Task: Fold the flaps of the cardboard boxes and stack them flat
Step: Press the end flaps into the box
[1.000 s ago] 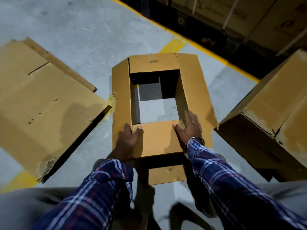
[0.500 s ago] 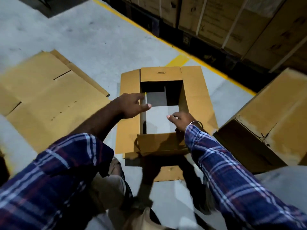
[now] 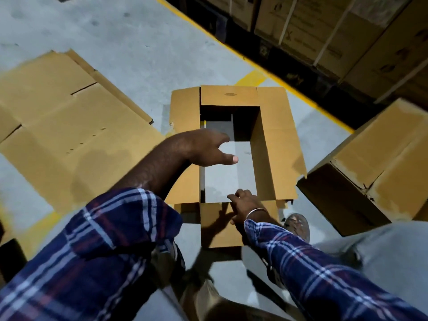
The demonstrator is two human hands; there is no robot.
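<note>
An open-ended cardboard box (image 3: 275, 140) stands on the grey floor in front of me, its flaps spread outward and the floor visible through its middle. My left hand (image 3: 208, 148) hovers over the box's left wall with fingers spread, holding nothing. My right hand (image 3: 243, 203) rests at the near edge of the opening, fingers on the near flap (image 3: 215, 228), which hangs down toward me. A pile of flattened boxes (image 3: 67, 126) lies on the floor to the left.
An assembled brown box (image 3: 370, 167) stands close on the right. Strapped cartons (image 3: 324, 31) line the back behind a yellow floor line (image 3: 261, 77). My shoe (image 3: 297, 227) is beside the near right corner of the box.
My left hand left the near flap and rose over the left wall of the box. The near flap dropped toward me. My right hand stayed at the near edge.
</note>
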